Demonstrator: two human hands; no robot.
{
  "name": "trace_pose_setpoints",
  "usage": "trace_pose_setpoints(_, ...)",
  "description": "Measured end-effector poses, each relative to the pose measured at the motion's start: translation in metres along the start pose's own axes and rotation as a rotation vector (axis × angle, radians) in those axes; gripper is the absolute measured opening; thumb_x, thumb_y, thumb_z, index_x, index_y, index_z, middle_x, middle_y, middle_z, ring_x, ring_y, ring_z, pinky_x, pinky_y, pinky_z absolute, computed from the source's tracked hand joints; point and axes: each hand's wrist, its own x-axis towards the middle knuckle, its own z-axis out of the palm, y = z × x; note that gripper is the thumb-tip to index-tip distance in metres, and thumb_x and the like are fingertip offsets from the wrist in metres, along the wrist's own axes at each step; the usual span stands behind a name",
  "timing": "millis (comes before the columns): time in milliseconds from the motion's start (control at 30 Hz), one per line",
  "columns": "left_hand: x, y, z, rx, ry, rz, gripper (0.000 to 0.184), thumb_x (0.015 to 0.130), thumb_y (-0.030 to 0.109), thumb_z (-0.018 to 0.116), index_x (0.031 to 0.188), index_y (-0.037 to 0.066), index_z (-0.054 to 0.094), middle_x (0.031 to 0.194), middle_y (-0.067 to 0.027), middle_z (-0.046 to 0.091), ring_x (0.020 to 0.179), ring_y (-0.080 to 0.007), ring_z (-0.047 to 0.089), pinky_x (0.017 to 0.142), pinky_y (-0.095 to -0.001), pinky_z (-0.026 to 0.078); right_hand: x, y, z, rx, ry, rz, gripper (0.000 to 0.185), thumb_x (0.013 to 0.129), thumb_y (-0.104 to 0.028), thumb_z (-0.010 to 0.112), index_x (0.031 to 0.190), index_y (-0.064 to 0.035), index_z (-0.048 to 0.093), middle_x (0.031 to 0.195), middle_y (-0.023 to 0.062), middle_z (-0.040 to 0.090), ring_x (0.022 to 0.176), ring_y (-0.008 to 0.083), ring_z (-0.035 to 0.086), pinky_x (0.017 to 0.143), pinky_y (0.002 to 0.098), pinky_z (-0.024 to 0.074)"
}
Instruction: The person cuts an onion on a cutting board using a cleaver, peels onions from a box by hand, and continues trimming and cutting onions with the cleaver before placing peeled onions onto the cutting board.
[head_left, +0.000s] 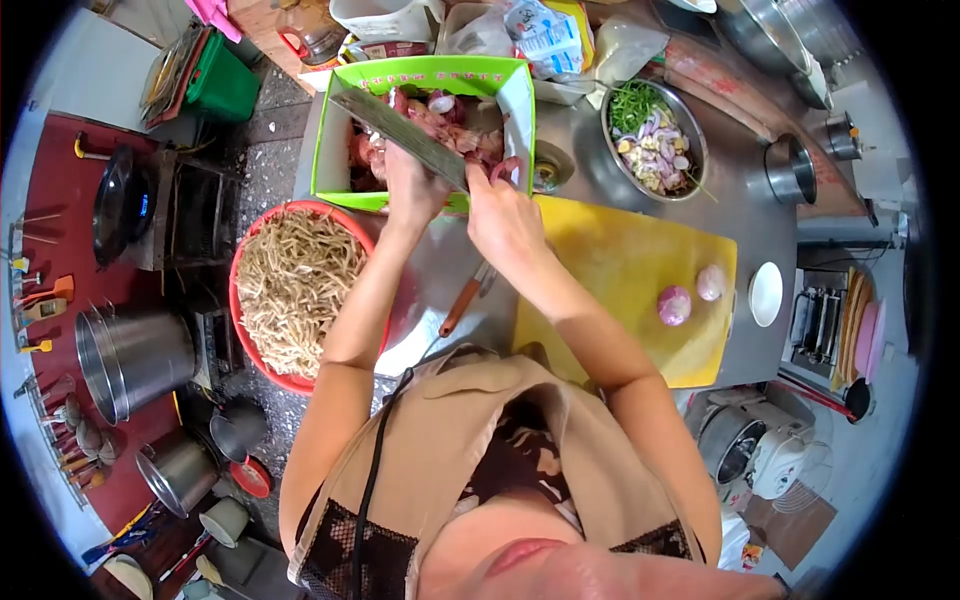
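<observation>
My right hand point(500, 212) is closed on a cleaver point(400, 135), whose broad grey blade slants up and left over a green-edged box point(424, 75). My left hand point(412, 190) is partly behind the blade, at the box's near side. Its fingers look curled, but whatever they hold is hidden. Reddish-purple onion skins and bulbs point(440, 120) fill the box. Two peeled purple onions point(674, 305) rest on the yellow cutting board point(625, 260) to the right. A knife with a brown handle point(460, 306) lies on the metal table below my hands.
A red basin point(245, 290) of pale, thin strips stands to the left. Behind the board is a steel bowl point(655, 190) with cut onions and green herbs. A white bowl point(766, 294) sits right of the board. Bags and containers point(545, 40) crowd the table's back.
</observation>
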Motion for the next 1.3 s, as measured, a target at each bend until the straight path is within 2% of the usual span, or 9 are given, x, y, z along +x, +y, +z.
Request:
trace_pose_setpoints(333,0.018,0.017,-0.009,0.104,0.135,0.122,0.037,0.065,0.005,0.074,0.097,0.000,0.056,0.084,-0.0148,0.059,0.079,-0.0342,0.058,0.074,-0.0431,0.046,0.017,-0.001,0.023,0.019,0.048,0.017,0.029,0.081,-0.004,0.052,0.109,0.0051,0.051,0.076,0.0245,0.063,0.067,0.0410,0.066,0.060,0.0482,0.0541)
trace_pose_setpoints(400,0.012,0.031,-0.009,-0.161,-0.109,-0.154,0.044,0.064,0.004,0.075,0.102,0.000,0.053,0.089,-0.0172,0.058,0.083,-0.0358,0.057,0.075,-0.0440,0.046,0.023,0.003,0.026,0.025,0.076,0.006,0.030,0.081,-0.003,0.052,0.109,0.0051,0.051,0.076,0.0248,0.063,0.068,0.0412,0.066,0.061,0.0484,0.0541)
trace_pose_setpoints(433,0.009,0.031,-0.009,-0.054,-0.014,-0.028,0.054,0.063,0.004,0.077,0.109,0.000,0.050,0.097,-0.0191,0.057,0.089,-0.0358,0.056,0.077,-0.0439,0.046,0.023,0.004,0.024,0.035,0.055,0.000,0.029,0.080,-0.003,0.052,0.109,0.0050,0.051,0.077,0.0253,0.063,0.069,0.0415,0.066,0.062,0.0489,0.0541)
trace_pose_setpoints(667,-0.007,0.019,-0.004,0.080,-0.024,0.005,0.076,0.060,0.009,0.081,0.124,-0.002,0.042,0.115,-0.0223,0.051,0.107,-0.0382,0.051,0.093,-0.0431,0.043,0.042,0.019,0.026,0.101,0.018,0.159,0.016,0.081,-0.006,0.054,0.095,0.0002,0.056,0.077,0.0262,0.065,0.077,0.0426,0.066,0.067,0.0526,0.0537)
trace_pose_setpoints(700,-0.008,0.022,-0.004,-0.030,-0.053,-0.053,0.082,0.060,0.011,0.081,0.129,-0.003,0.039,0.120,-0.0234,0.049,0.113,-0.0378,0.049,0.100,-0.0415,0.040,0.047,0.022,0.019,0.152,0.004,0.183,0.018,0.081,-0.006,0.054,0.097,0.0000,0.058,0.078,0.0259,0.065,0.078,0.0424,0.066,0.069,0.0516,0.0534)
trace_pose_setpoints(833,0.002,0.002,-0.001,-0.333,0.064,-0.299,0.079,0.064,0.020,0.086,0.125,-0.003,0.043,0.115,-0.0181,0.055,0.104,-0.0278,0.057,0.091,-0.0362,0.046,0.042,0.029,0.004,0.245,0.111,0.228,0.028,0.083,-0.009,0.055,0.109,-0.0015,0.060,0.079,0.0243,0.065,0.079,0.0421,0.064,0.074,0.0490,0.0522)
trace_pose_setpoints(967,0.007,-0.040,0.011,-0.839,-0.004,-0.762,0.053,0.084,0.026,0.071,0.121,-0.004,0.048,0.111,-0.0103,0.060,0.096,-0.0193,0.060,0.090,-0.0296,0.048,0.014,0.022,-0.004,0.290,0.155,0.223,0.030,0.085,-0.011,0.056,0.115,-0.0042,0.059,0.079,0.0233,0.065,0.076,0.0415,0.064,0.070,0.0487,0.0515)
trace_pose_setpoints(1067,0.021,-0.006,0.001,-1.398,0.030,-1.083,0.039,0.088,0.032,0.063,0.115,0.005,0.056,0.103,-0.0049,0.062,0.098,-0.0212,0.059,0.089,-0.0345,0.049,-0.007,0.017,-0.006,0.254,0.132,0.185,0.033,0.084,-0.009,0.057,0.117,-0.0050,0.057,0.076,0.0214,0.064,0.073,0.0406,0.063,0.067,0.0481,0.0513)
trace_pose_setpoints(1300,0.025,0.016,0.001,-1.882,-0.002,-0.952,0.025,0.089,0.036,0.056,0.104,0.017,0.060,0.093,0.0021,0.060,0.087,-0.0157,0.057,0.087,-0.0364,0.046,-0.027,0.009,0.010,0.123,0.211,0.069,0.043,0.079,-0.005,0.060,0.122,-0.0087,0.053,0.075,0.0163,0.061,0.064,0.0365,0.063,0.059,0.0462,0.0513)
